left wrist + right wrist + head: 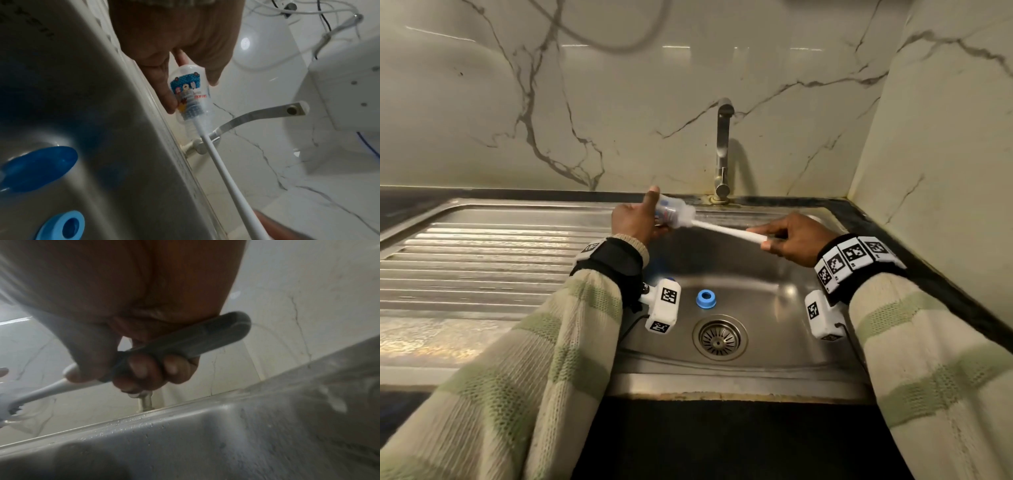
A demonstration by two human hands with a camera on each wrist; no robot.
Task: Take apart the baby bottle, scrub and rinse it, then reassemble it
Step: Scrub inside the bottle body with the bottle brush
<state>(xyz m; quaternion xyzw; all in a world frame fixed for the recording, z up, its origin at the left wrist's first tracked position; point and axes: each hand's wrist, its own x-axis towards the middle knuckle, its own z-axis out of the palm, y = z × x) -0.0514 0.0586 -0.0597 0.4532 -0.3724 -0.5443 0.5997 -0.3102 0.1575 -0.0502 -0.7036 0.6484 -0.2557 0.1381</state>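
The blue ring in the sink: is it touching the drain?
Apart. The head view shows bare steel between the blue ring and the drain.

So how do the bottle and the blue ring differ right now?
The bottle is clear with a cartoon print; the ring is plain blue. The bottle is held up in the left hand, lying sideways; the ring lies flat on the sink floor, untouched. The bottle has the brush inside; the ring's hole is empty. Both are over the sink.
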